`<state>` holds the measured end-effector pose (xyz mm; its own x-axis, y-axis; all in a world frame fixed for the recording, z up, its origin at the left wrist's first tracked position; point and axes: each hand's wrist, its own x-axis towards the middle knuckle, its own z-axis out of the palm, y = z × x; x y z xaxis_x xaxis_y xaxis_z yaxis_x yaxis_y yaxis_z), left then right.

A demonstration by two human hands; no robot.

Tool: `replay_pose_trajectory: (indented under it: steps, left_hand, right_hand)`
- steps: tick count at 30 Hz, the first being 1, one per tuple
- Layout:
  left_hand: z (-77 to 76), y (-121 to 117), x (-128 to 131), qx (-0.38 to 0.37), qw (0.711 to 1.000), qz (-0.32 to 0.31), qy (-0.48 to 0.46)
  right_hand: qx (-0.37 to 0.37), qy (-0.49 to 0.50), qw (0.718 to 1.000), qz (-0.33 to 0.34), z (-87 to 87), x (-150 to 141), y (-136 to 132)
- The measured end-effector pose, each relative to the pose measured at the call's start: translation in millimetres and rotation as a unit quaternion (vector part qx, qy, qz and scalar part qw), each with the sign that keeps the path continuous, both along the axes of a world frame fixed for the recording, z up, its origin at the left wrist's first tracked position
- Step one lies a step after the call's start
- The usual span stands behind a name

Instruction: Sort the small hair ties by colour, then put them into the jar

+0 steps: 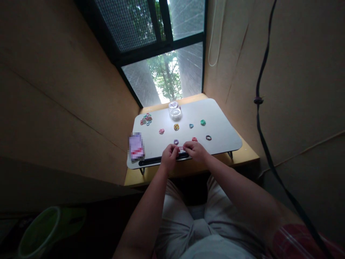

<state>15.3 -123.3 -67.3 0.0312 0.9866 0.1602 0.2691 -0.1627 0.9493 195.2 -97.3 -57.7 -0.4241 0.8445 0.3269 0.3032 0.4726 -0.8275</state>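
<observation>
Pinched between my left hand (170,155) and my right hand (194,149) is a small pink elastic hair tie (180,148), pulled out between the fingertips. Both hands are closed on it above the front edge of the white lap table (221,124). Just beyond the fingers lie a purple bunch of bands (176,141) and a red bunch (194,139), partly covered by my right hand. A dark band (208,137) is to the right. Farther back are pink (161,131), yellow (176,127), blue (191,126) and green (203,122) bunches.
Mixed bands (146,119) form a pile at the back left. A clear plastic container (175,113) stands at the back middle. A blurred purple item (136,146) lies at the left edge. A dark slot (151,161) runs along the front. A black cable (258,108) hangs at right.
</observation>
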Motion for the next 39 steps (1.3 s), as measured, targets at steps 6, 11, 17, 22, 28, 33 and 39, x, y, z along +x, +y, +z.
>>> replay_pose_trajectory:
  steps: [6, 11, 17, 22, 28, 33, 39]
  left_hand:
    - [-0.5, -2.6, 1.6, 0.006, 0.999, 0.001, 0.049]
    - [3.3, -3.0, 3.9, 0.006, 0.999, 0.018, 0.042]
    - [4.1, -2.5, 4.4, -0.003, 0.999, 0.031, 0.032]
    - [3.6, -2.6, 4.5, 0.004, 0.998, 0.037, 0.041]
    - [1.6, -1.8, 4.5, 0.009, 0.999, 0.038, 0.035]
    - [3.2, -2.6, 4.0, 0.014, 0.998, 0.038, 0.049]
    - [4.9, -3.4, 4.6, 0.017, 0.998, 0.035, 0.048]
  right_hand:
    - [0.007, -0.007, 1.000, -0.009, -2.1, 1.3, 0.2]
    - [0.000, -0.005, 1.000, -0.015, -2.2, 1.7, -0.9]
    - [-0.002, 0.007, 1.000, -0.023, -5.6, 1.7, 0.5]
    - [0.004, 0.015, 1.000, -0.019, -8.1, 1.6, 0.7]
    - [0.011, 0.006, 1.000, -0.021, -7.1, 1.4, -0.8]
    - [0.009, -0.006, 1.000, -0.029, -3.9, 0.9, -1.2]
    - [0.011, 0.008, 1.000, -0.023, -5.6, 1.4, -1.4]
